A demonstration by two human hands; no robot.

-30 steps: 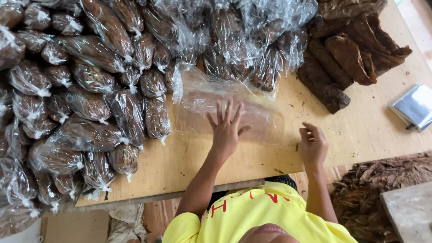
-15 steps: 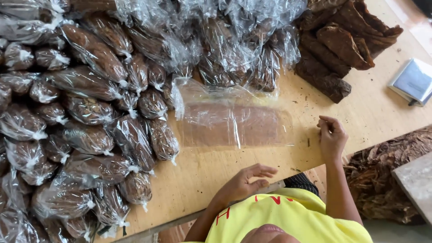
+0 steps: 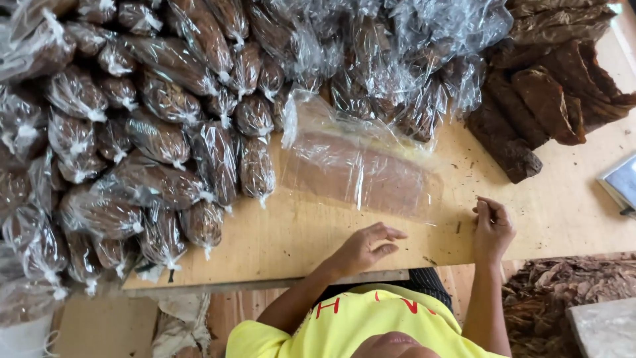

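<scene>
An empty clear plastic bag point(image 3: 361, 169) lies flat on the wooden table point(image 3: 298, 232) in front of me. My left hand point(image 3: 364, 248) rests near the table's front edge, below the bag and not touching it. Its fingers are loosely bent and apart, and it holds nothing. My right hand point(image 3: 491, 229) sits on the table just right of the bag's near corner. Its fingers are curled in, and I see nothing in them. To the left and behind the bag are piled several tied clear bags of brown tobacco point(image 3: 159, 166).
Loose bundles of dark brown leaves point(image 3: 543, 106) lie at the back right of the table. A grey flat device point(image 3: 623, 182) sits at the right edge. More dry leaves point(image 3: 563, 292) are heaped below the table on the right, beside a pale slab point(image 3: 606, 328).
My left hand has come off the flat plastic bag and drawn back to the table's front edge. My right hand has stayed near the bag's right corner with its fingers curling in.
</scene>
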